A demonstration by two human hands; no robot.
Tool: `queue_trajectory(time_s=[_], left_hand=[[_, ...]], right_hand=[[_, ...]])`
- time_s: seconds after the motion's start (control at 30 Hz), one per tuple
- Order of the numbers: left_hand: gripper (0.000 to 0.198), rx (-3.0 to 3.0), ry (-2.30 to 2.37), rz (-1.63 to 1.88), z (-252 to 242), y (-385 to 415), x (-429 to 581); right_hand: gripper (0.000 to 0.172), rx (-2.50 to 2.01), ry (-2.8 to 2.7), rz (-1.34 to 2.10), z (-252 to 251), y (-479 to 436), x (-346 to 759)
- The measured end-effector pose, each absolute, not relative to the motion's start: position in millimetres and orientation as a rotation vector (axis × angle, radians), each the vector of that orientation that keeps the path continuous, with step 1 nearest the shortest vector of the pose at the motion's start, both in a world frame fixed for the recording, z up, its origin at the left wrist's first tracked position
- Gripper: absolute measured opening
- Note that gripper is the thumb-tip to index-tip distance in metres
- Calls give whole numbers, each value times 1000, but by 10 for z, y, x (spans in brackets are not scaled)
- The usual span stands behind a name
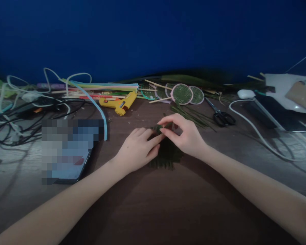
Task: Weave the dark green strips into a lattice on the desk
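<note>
A small mat of dark green leaf strips [169, 154], apparently woven, lies on the brown table with loose strip ends along its near edge. My left hand [139, 148] rests on its left side, index finger and thumb pressing the strips down. From the right, my right hand [186, 134] pinches thumb and index finger together at the mat's top edge, on what looks like a thin leaf strip. Both hands hide much of the mat. Just behind my right hand lies a bunch of loose green leaf strips [194, 115].
Behind are a yellow glue gun [121, 102], round green fans [182, 94] on sticks and black-handled scissors [223, 118]. A phone [76, 153] and tangled cables [13, 132] lie left, with a light-blue strip [102, 115]. At right are a dark tablet-like device [278, 114] and a white cable [260, 136].
</note>
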State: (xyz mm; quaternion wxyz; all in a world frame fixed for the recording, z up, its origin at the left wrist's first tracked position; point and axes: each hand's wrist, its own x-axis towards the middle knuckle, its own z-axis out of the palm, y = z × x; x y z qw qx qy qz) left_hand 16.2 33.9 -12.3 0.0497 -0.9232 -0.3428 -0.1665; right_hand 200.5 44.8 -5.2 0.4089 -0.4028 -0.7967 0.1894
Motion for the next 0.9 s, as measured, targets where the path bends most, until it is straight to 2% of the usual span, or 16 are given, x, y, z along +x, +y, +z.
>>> queue_trajectory(time_s=[0.1,0.23,0.67,0.9], left_hand=[[32,-2793,-1070,-505,-134,342,166],[34,-2794,-1068,-534,-145,344,174],[26,-2723,-1003,-539,-141,348,182],[30,-2779,-1084,-613,-131,340,185]], right_hand=[[12,-930,-2078,373,-34,437,1995],[22,-895,-2112,304,-17,453,2009],[31,-835,-1964,612,-29,390,1962],[17,-1126,-2109,302,-133,515,1998]])
